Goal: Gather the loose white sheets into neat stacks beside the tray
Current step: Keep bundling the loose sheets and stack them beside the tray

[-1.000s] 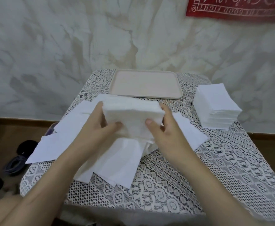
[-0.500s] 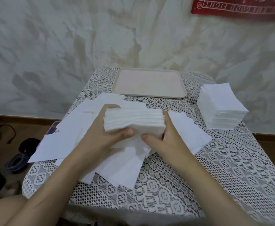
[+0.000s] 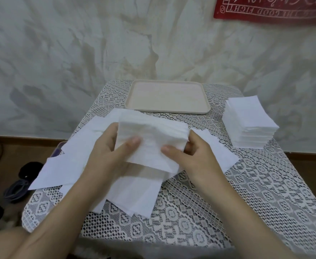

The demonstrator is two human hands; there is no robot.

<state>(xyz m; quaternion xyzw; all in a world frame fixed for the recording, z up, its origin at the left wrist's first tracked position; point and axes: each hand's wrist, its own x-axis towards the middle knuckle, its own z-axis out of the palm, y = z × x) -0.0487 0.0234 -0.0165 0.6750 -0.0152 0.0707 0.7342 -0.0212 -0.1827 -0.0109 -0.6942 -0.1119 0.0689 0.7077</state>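
The left hand (image 3: 106, 154) and right hand (image 3: 198, 161) are bare, with short, plain thumbnails (image 3: 135, 141). Both forearms (image 3: 59, 208) are bare too (uncovered right down to the lower edge of the frame), slim and smooth in outline.

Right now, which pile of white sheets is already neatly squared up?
The tall stack right of the tray, untouched, edges aligned. The bundle between the left hand and right hand is uneven; loose sheets lie fanned beneath.

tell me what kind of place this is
Probably a room in a home: a small table under a lace tablecloth, a red banner on the marbled wall, and a wooden floor.
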